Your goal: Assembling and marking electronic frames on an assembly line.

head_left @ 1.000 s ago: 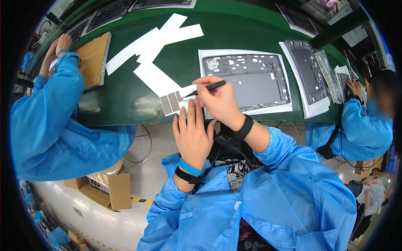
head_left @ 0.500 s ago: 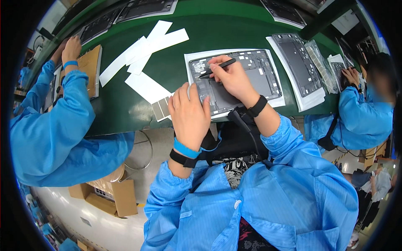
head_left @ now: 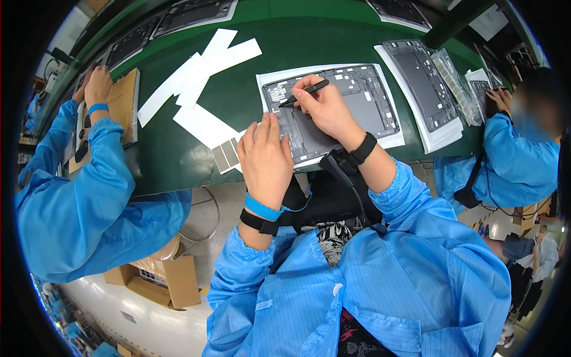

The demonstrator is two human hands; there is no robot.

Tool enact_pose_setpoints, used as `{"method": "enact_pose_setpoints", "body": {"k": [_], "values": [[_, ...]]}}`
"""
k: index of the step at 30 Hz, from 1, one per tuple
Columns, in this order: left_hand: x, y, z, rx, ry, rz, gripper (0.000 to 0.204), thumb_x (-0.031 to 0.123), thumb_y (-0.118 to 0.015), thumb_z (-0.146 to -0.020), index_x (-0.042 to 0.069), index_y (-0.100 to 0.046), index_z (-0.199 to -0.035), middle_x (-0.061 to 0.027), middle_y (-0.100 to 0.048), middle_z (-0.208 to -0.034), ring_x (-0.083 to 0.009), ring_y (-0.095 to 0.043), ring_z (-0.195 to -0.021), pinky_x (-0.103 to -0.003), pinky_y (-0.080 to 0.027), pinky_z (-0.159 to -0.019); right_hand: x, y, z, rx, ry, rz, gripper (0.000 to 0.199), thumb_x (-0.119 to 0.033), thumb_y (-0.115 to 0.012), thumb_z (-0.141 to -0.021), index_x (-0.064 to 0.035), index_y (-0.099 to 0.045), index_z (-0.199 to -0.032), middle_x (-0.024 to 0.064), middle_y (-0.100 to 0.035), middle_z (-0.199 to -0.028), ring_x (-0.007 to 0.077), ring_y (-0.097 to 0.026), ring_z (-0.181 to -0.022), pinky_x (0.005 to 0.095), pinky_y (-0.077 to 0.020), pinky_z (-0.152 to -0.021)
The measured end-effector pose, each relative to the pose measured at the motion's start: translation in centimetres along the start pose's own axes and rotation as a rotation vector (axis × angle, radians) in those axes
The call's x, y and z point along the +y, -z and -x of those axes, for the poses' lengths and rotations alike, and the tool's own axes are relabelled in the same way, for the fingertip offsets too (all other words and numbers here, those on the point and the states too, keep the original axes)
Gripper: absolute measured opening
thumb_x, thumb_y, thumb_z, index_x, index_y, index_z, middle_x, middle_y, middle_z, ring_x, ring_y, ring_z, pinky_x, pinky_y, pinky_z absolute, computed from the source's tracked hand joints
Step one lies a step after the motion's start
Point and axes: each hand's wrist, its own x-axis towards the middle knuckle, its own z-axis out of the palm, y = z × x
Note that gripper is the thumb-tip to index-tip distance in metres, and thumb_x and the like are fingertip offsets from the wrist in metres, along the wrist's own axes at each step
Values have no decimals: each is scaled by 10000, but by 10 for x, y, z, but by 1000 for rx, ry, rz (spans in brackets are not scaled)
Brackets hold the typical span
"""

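Note:
A dark grey tablet-like housing (head_left: 351,110) lies on a white sheet (head_left: 392,141) in front of me. My right hand (head_left: 328,116) rests over its left half and pinches a slim black pen-like tool (head_left: 316,87). The tool's pointed tip slants down toward small white pieces at the housing's upper left; whether it touches them I cannot tell. My left hand (head_left: 266,156) lies palm down at the near left corner, fingers stretched out and partly covering the edge. Beside it sits a strip of grey rectangular pads (head_left: 226,156), partly hidden by that hand.
White paper strips (head_left: 205,125) overlap on the green table (head_left: 160,149) at left. A second housing (head_left: 419,83) lies at right beside a clear-wrapped pack (head_left: 457,86). Co-workers in blue smocks sit on both sides, one near a brown board (head_left: 125,98).
The whole view has shifted slightly. My right hand and the tool stay over the same part of the housing, and my left hand still lies at its near left corner.

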Motion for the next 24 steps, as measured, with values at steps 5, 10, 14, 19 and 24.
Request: {"method": "enact_pose_setpoints", "body": {"k": [5,10,14,19,24], "values": [[0,0,2,10,-3,6,422,165,-625,-886,19,-593,-1280,-130,-604,-1294,-343,-528,-1185,-444,-401,-1024,0,1,0,-21,12,22,103,-118,-598,-953,-22,-589,-990,9,-601,-815,60,-551,-678,207,-443,-599],[-1,-1,2,-1,-11,-3,419,166,-618,-891,21,-592,-1283,-129,-605,-1298,-352,-534,-1182,-452,-407,-1016,-3,8,-6,-100,-22,44,144,-167,-598,-967,-30,-584,-1010,21,-609,-785,50,-524,-661,202,-432,-596],[0,0,-1,-9,-23,-26,407,171,-613,-897,29,-597,-1278,-122,-608,-1301,-349,-543,-1176,-461,-415,-1007,-6,11,-9,-119,-12,49,146,-159,-598,-956,-19,-591,-999,13,-597,-756,68,-549,-670,228,-460,-620],[-2,-4,0,14,-32,-52,389,174,-609,-901,32,-606,-1263,-109,-617,-1296,-335,-552,-1170,-453,-421,-989,-5,8,-8,-113,-3,79,149,-165,-596,-969,-27,-578,-1019,1,-569,-738,56,-536,-679,214,-443,-613],[-1,-2,-2,8,-36,-65,393,184,-617,-897,35,-607,-1261,-107,-622,-1286,-325,-556,-1164,-449,-420,-983,-4,9,-9,-103,14,99,146,-169,-592,-971,-30,-577,-1015,1,-572,-743,53,-533,-670,212,-440,-606]]}}
